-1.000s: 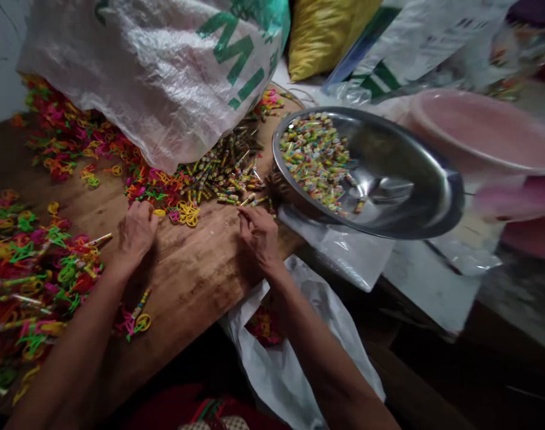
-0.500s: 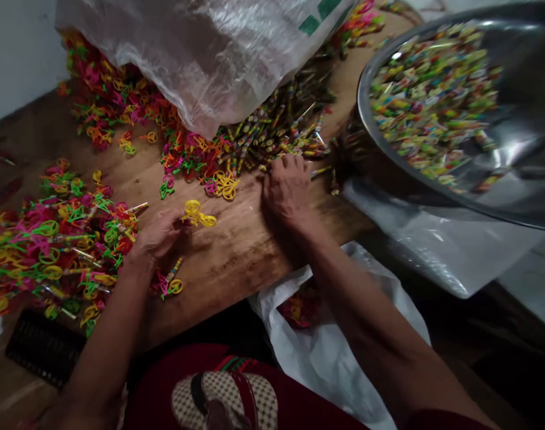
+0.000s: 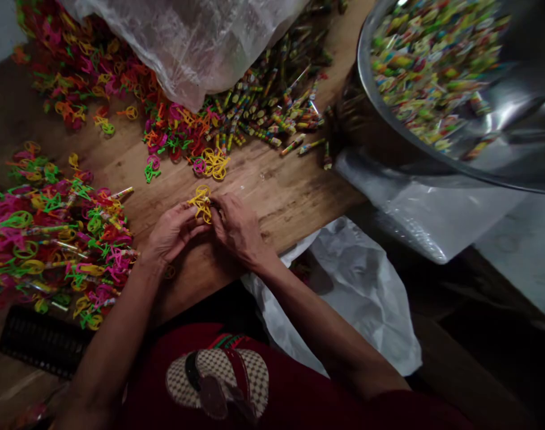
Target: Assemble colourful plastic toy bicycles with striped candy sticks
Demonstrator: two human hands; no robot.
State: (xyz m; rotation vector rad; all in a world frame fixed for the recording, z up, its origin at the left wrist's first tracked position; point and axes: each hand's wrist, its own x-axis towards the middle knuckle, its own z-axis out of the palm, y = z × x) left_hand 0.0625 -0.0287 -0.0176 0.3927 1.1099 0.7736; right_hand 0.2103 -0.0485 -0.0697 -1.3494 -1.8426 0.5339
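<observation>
My left hand [image 3: 176,230] pinches a small yellow plastic toy bicycle [image 3: 200,202] over the wooden table. Close against its right side, my right hand [image 3: 237,226] has its fingers pinched together; what they hold, if anything, is hidden. Beyond the hands lie a few loose yellow toy bicycles [image 3: 216,164] at the edge of a pile of coloured plastic ones [image 3: 174,134]. To the right of that pile is a heap of short printed tubes [image 3: 258,113]. Left of my left hand spreads another heap, coloured toy bicycles with tubes among them [image 3: 66,233].
A large steel bowl [image 3: 363,71] of printed tubes stands at the right. Clear plastic film [image 3: 415,221] hangs under it. A translucent bag [image 3: 200,54] covers part of the far piles. An open white sack [image 3: 366,292] sits below the table [image 3: 294,197]; a black basket [image 3: 39,340] is at left.
My right hand has left the tube heap and come back to meet my left hand at the yellow toy bicycle. My left hand has shifted slightly right. The view has tilted down.
</observation>
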